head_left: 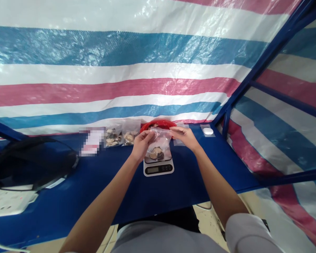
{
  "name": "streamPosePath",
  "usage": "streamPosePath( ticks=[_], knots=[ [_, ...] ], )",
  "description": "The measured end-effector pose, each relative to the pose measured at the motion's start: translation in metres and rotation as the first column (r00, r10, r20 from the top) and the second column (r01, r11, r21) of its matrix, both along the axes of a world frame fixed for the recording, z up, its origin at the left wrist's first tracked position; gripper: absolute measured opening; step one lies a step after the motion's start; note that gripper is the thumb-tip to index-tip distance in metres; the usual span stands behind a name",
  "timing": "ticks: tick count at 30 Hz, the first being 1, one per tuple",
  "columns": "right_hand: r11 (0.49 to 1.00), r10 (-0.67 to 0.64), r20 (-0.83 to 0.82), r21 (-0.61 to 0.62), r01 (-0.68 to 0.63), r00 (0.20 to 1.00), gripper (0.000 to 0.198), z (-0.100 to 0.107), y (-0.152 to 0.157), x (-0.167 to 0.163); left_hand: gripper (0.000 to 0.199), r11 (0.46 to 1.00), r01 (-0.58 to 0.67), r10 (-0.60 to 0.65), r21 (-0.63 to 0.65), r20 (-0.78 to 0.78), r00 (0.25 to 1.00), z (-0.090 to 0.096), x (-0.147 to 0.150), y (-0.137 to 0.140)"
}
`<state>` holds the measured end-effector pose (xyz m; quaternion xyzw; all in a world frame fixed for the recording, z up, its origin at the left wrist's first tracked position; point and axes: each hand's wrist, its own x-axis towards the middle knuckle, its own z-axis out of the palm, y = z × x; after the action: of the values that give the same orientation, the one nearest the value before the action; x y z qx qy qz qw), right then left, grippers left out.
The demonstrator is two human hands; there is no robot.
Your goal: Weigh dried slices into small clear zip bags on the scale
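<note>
A clear zip bag (pixel 162 140) with a few brown and dark dried pieces (pixel 157 153) at its bottom hangs upright between my hands. My left hand (pixel 143 143) pinches its upper left corner, and my right hand (pixel 184 136) grips the upper right corner. Just under the bag is a white digital kitchen scale (pixel 158 170) with a dark display panel; whether the bag touches its plate I cannot tell. Behind the bag lies a red plastic bag (pixel 159 123), partly hidden by it.
Two filled clear bags (pixel 113 137) stand left of my hands, beside a blurred card (pixel 93 141). A white round item in a small bag (pixel 208 131) lies right. A black mesh hoop (pixel 31 163) and white power strip (pixel 12 202) occupy the blue table's (pixel 94 186) left end.
</note>
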<state>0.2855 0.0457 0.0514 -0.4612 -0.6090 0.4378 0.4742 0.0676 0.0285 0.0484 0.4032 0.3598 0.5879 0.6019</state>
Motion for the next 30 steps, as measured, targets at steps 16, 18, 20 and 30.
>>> streamPosePath(
  ticks=[16,18,20,30],
  knots=[
    [0.986,0.001,-0.265,-0.158,-0.045,0.964,0.036,-0.023,0.017,-0.028,0.037,0.969,-0.245,0.243,-0.035,-0.052,0.969,-0.014,0.001,0.012],
    [0.989,-0.037,-0.277,-0.145,-0.004,0.96,0.035,-0.027,0.018,-0.03,0.037,0.972,-0.234,0.231,-0.031,-0.094,0.969,-0.019,-0.003,0.017],
    [0.989,-0.091,-0.296,-0.14,0.051,0.951,0.036,-0.032,0.019,-0.032,0.036,0.98,-0.194,0.187,-0.042,-0.133,0.973,-0.024,-0.007,0.021],
    [0.976,-0.197,-0.349,-0.155,0.151,0.916,0.029,-0.053,0.016,-0.04,0.032,0.978,-0.21,0.207,0.008,-0.214,0.955,-0.041,-0.019,0.025]
  ],
)
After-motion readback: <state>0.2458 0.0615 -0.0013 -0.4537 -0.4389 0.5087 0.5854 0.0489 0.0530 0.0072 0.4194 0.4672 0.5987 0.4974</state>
